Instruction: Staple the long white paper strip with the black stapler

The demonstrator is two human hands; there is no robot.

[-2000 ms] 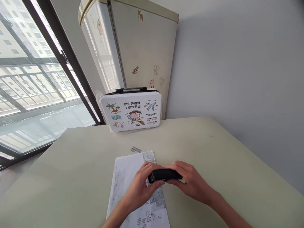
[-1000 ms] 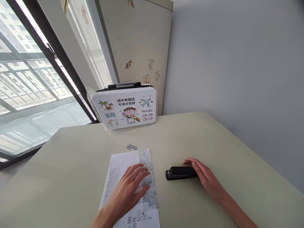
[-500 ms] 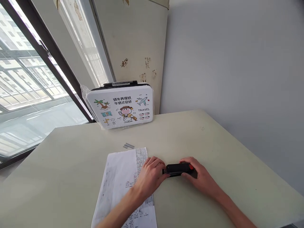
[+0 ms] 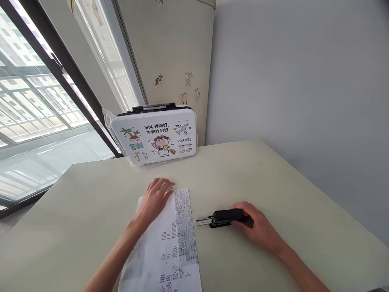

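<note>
My right hand [image 4: 253, 222] is wrapped round the rear end of a black stapler [image 4: 228, 215] with a red part at its back. The stapler's metal staple tray [image 4: 204, 222] sticks out from the front, pointing left. Beyond the top edge of the printed paper sheets [image 4: 165, 243], my left hand [image 4: 155, 198] reaches over small grey staple strips [image 4: 167, 187]. Its thumb and fingers are apart, with the strips partly hidden beneath them. Whether the fingertips touch the strips, I cannot tell.
A white cartoon-printed suitcase [image 4: 154, 138] in plastic wrap stands at the back of the pale table [image 4: 243, 174]. A window [image 4: 45, 101] is on the left. A grey wall [image 4: 288, 81] rises on the right, beside a stained pale panel [image 4: 173, 48].
My left hand has left the stapler's front and moved left and away from me to the staple strips. The staple tray now shows, pulled out. My right hand still holds the stapler.
</note>
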